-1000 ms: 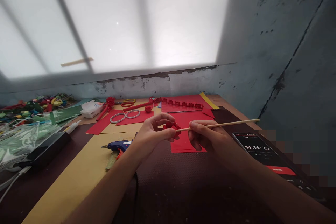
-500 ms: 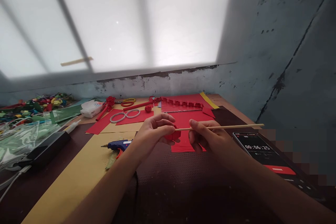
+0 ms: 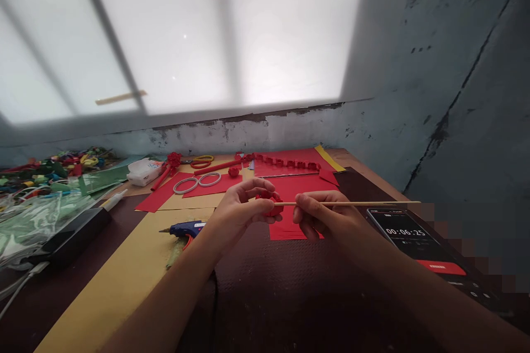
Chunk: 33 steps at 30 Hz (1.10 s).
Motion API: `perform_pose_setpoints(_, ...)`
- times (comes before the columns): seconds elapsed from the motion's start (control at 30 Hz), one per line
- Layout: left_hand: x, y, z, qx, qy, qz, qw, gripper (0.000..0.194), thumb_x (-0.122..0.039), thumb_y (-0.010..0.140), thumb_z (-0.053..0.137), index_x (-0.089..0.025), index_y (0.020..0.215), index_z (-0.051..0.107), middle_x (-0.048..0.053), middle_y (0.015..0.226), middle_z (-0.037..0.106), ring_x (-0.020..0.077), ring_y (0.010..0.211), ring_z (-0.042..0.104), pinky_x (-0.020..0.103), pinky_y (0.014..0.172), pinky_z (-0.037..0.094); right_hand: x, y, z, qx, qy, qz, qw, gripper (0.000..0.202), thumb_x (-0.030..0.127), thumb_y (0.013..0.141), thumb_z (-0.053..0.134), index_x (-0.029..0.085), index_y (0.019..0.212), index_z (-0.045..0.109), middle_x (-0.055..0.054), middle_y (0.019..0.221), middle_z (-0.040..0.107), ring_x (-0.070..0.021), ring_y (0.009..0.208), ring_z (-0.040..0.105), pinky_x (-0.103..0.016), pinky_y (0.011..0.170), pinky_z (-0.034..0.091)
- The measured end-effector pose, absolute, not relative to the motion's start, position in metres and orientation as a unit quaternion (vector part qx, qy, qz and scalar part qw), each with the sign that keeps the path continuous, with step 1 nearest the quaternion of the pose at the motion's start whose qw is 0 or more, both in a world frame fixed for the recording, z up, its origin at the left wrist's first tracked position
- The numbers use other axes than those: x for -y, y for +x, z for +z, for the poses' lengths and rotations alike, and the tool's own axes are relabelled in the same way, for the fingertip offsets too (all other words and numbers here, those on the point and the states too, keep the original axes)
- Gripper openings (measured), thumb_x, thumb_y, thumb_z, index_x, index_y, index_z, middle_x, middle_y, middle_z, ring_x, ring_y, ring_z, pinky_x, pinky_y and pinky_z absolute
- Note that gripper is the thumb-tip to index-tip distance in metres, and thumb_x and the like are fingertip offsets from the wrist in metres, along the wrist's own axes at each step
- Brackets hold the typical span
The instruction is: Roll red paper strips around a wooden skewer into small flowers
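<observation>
A small red paper flower (image 3: 276, 210) is held in my left hand (image 3: 247, 203), partly hidden by the fingers and thumb. My right hand (image 3: 321, 212) pinches a thin wooden stick (image 3: 372, 203) between thumb and fingers. The stick lies nearly level, its left end against the flower near my left thumb and its right end reaching out over the phone. Beneath and behind the hands lie red paper sheets (image 3: 285, 230).
At left are a blue glue gun (image 3: 186, 228) on tan paper, a black power strip (image 3: 77, 231) and a heap of colourful scraps (image 3: 49, 174). Two rings (image 3: 210, 179), scissors (image 3: 202, 161) and a red paper flower row (image 3: 290, 163) lie behind. A phone (image 3: 409, 237) shows a timer.
The red flower has turned in my left hand and shows more of its folded petals. My right hand has shifted slightly left, and the stick's right end sits a little lower.
</observation>
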State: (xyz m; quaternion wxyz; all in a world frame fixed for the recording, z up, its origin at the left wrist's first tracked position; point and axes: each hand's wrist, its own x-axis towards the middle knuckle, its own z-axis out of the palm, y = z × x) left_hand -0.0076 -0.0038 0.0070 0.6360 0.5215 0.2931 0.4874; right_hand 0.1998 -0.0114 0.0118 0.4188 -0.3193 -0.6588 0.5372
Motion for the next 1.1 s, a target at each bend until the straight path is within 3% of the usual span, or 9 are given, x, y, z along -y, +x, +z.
perform_pose_setpoints(0.17,0.0046,-0.0076,0.0079,-0.276,0.517,0.489,0.646,0.02,-0.012,0.079,0.076,-0.015,0.097,0.066,0.003,0.093,0.065,0.0131,0.078,0.068,0.026,0.074,0.057,0.0093,0.2006,0.0099,0.652,-0.309,0.556,0.413,0.037,0.046,0.095,0.06,0.02,0.073,0.072,0.0,0.06,0.06,-0.0101,0.053,0.051,-0.026,0.054,0.037)
perform_pose_setpoints(0.43,0.0049,-0.0068,0.0077,-0.282,0.518,0.495,0.638,0.026,-0.01,0.075,0.078,-0.016,0.097,0.067,0.004,0.096,0.067,0.017,0.085,0.07,0.029,0.079,0.055,0.0095,0.2007,0.0106,0.642,-0.318,0.561,0.415,0.035,0.045,0.092,0.064,0.019,0.07,0.071,0.0,0.06,0.059,-0.0107,0.053,0.051,-0.026,0.054,0.038)
perform_pose_setpoints(0.57,0.0061,-0.0063,0.0098,-0.28,0.52,0.499,0.634,0.026,-0.012,0.074,0.079,-0.018,0.097,0.068,0.005,0.099,0.067,0.0166,0.086,0.066,0.027,0.072,0.054,0.0095,0.1998,0.0121,0.643,-0.335,0.549,0.417,0.034,0.042,0.091,0.063,0.019,0.066,0.069,0.0,0.058,0.058,-0.0111,0.053,0.05,-0.027,0.054,0.038)
perform_pose_setpoints(0.73,0.0067,-0.0063,0.0136,-0.281,0.51,0.505,0.637,0.013,-0.023,0.082,0.07,-0.016,0.093,0.07,0.007,0.095,0.067,0.0174,0.085,0.064,0.027,0.07,0.055,0.0087,0.1991,0.0143,0.646,-0.346,0.541,0.413,0.035,0.04,0.089,0.063,0.019,0.061,0.067,-0.001,0.057,0.057,-0.0114,0.051,0.048,-0.027,0.051,0.035)
perform_pose_setpoints(0.93,0.0036,-0.0072,0.0114,-0.294,0.504,0.507,0.634,0.011,-0.017,0.081,0.069,-0.015,0.092,0.07,0.006,0.093,0.068,0.0158,0.083,0.065,0.029,0.075,0.055,0.0056,0.2035,0.013,0.651,-0.354,0.525,0.42,0.043,0.038,0.09,0.06,0.02,0.051,0.058,0.002,0.047,0.045,-0.0095,0.044,0.035,-0.029,0.046,0.027)
perform_pose_setpoints(1.1,0.004,-0.0061,0.0101,-0.29,0.509,0.506,0.633,0.012,-0.016,0.079,0.073,-0.016,0.091,0.071,0.005,0.094,0.068,0.0151,0.083,0.064,0.029,0.076,0.055,0.0022,0.2075,0.0092,0.641,-0.374,0.502,0.445,0.041,0.039,0.092,0.058,0.021,0.055,0.06,0.002,0.049,0.045,-0.0113,0.046,0.036,-0.03,0.046,0.025)
